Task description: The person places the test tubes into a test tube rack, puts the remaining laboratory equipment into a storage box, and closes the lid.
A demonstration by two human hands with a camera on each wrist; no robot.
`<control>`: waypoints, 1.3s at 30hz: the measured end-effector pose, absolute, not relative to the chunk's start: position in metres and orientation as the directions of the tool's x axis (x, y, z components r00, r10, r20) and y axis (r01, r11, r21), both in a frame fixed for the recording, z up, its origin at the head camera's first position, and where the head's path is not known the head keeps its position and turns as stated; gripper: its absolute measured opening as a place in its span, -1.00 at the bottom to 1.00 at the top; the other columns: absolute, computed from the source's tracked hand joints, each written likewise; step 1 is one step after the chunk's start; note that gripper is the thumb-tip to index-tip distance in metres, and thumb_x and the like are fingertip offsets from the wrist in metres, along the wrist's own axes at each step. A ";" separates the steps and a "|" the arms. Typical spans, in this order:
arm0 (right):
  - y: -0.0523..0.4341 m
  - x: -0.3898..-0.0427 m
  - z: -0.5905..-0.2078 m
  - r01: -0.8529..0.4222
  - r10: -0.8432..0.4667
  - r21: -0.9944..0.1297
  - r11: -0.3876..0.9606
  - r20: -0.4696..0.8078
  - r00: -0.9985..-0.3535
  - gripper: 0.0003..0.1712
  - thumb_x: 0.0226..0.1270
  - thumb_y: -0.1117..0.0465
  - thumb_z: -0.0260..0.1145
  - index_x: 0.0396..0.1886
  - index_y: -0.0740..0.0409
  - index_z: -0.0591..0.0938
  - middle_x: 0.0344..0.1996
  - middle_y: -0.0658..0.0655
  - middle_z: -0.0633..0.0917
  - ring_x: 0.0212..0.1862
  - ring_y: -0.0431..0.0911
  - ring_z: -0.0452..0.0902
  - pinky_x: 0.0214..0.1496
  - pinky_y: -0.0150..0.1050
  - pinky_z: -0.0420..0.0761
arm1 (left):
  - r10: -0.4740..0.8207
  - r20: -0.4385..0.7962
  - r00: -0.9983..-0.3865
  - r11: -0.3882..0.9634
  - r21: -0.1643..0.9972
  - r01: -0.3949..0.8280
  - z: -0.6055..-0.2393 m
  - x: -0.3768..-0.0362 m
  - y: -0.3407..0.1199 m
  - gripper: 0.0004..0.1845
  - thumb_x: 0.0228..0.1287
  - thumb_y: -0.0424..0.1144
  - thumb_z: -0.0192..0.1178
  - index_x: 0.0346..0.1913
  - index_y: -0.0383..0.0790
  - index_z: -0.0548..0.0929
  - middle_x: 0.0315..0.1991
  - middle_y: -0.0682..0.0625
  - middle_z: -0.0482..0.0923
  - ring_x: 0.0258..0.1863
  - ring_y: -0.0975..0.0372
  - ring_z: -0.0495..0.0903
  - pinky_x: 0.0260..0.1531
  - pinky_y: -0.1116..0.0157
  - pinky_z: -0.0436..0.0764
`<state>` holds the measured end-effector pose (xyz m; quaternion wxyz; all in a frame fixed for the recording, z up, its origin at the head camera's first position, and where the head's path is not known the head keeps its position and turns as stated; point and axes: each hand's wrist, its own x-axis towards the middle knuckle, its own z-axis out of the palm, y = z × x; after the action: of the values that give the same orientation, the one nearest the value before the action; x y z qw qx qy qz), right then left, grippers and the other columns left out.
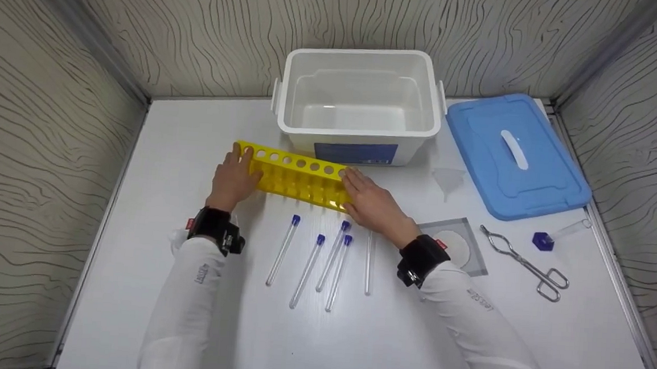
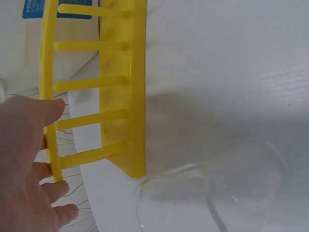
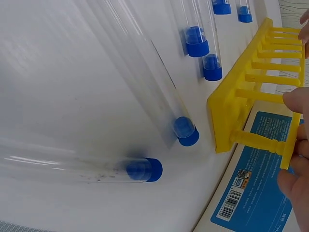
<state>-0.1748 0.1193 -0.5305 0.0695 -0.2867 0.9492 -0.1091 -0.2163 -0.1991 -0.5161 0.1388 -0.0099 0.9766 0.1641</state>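
A yellow test tube rack stands on the white table just in front of the white bin. My left hand grips its left end, with the fingers curled over the top plate. At the other end my right hand holds the rack, its fingers on the top bar. Several clear test tubes with blue caps lie side by side on the table, nearer to me than the rack. In the right wrist view these tubes lie close beside the rack's base.
An open white bin stands behind the rack, its blue lid lying to the right. A clear funnel, a bagged round filter paper, metal tongs and a capped tube lie at right. Patterned walls enclose the table.
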 end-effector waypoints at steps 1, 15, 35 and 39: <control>0.120 -0.175 -0.531 -0.524 -0.555 -0.251 0.814 -0.069 -0.829 -0.24 0.50 0.03 0.11 0.56 0.21 0.12 0.58 0.19 0.13 0.60 0.07 0.05 0.59 0.00 0.20 | 0.027 -0.274 -0.961 0.946 0.318 -0.064 -0.516 -0.216 -0.198 -0.25 0.51 0.02 -0.06 0.59 -0.18 -0.02 0.62 -0.30 -0.27 0.59 -0.18 -0.09 0.53 -0.22 0.01; 0.143 -0.174 -0.535 -0.452 -0.482 -0.272 0.850 -0.053 -0.875 -0.24 0.50 0.04 0.11 0.56 0.21 0.13 0.57 0.23 0.14 0.60 0.11 0.05 0.57 0.06 0.23 | -0.003 -0.258 -0.966 0.946 0.312 -0.086 -0.523 -0.201 -0.171 -0.26 0.50 0.02 -0.04 0.60 -0.10 -0.02 0.63 -0.24 -0.28 0.60 -0.12 -0.06 0.53 -0.21 0.03; 0.178 -0.171 -0.538 -0.371 -0.406 -0.295 0.880 -0.065 -0.912 -0.23 0.49 0.04 0.10 0.56 0.22 0.11 0.58 0.28 0.09 0.61 0.14 0.00 0.57 0.09 0.22 | -0.011 -0.188 -0.982 0.940 0.334 -0.075 -0.535 -0.184 -0.134 -0.28 0.48 0.01 0.01 0.59 -0.01 0.03 0.64 -0.18 -0.24 0.59 -0.10 0.00 0.53 -0.19 0.08; 0.184 -0.171 -0.539 -0.355 -0.393 -0.312 0.881 -0.067 -0.917 -0.22 0.49 0.03 0.13 0.56 0.22 0.12 0.59 0.27 0.08 0.61 0.14 0.00 0.55 0.10 0.24 | -0.003 -0.172 -0.985 0.939 0.338 -0.061 -0.534 -0.181 -0.128 -0.29 0.48 0.00 0.01 0.59 -0.01 0.06 0.63 -0.19 -0.20 0.58 -0.10 0.03 0.52 -0.18 0.11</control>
<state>-0.1708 0.1844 -0.5388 0.0642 -0.1931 0.9678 -0.1484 -0.1809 -0.1283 -0.5336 0.0845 -0.0164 0.9811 0.1735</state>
